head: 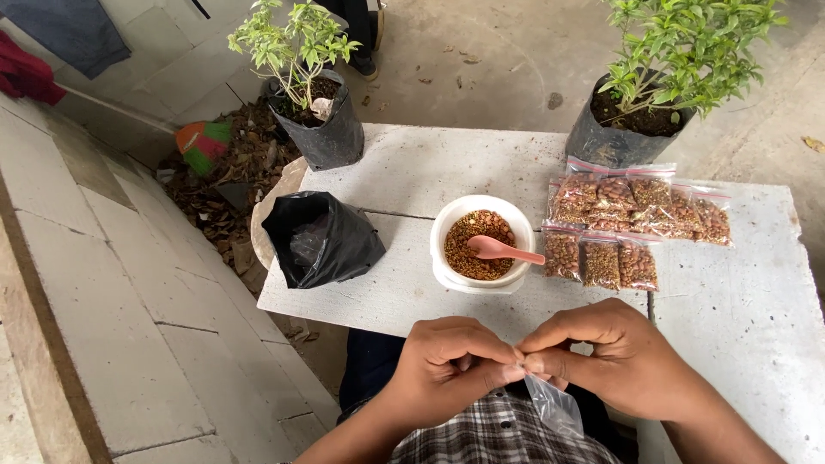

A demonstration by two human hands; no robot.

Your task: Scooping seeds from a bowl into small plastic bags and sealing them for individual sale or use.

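Both hands meet just above the person's lap, at the near edge of the desk (739,283): the left hand (447,365) and the right hand (619,357) pinch the top of a small clear plastic bag (554,404), which hangs limp and empty from the fingertips down toward the checked shirt. The fingers of each hand are closed together on the bag's mouth, thumbs against forefingers, touching at the middle, so the step in hand looks like working the two sides of the mouth apart. Ahead, on the pale desk, stands a white bowl (447,258) filled with reddish-brown granules, and a pink spoon (503,250) lies in it with its handle pointing right over the rim. Just right of the bowl lie filled little bags (636,219) of the same granules, some in a row, others overlapping behind them. A crumpled black plastic bag (322,241) sits to the left of the bowl, and two black grow bags with green plants stand at the far corners, one at the left (322,120) and one at the right (632,125). Judging by this layout, an opened bag would need to be held by one hand alone, mouth up and wide, so that the other is free to reach forward for the spoon; the thin film is slippery and clings to itself, so a firm rub between thumb and forefinger seems called for before anything goes in.
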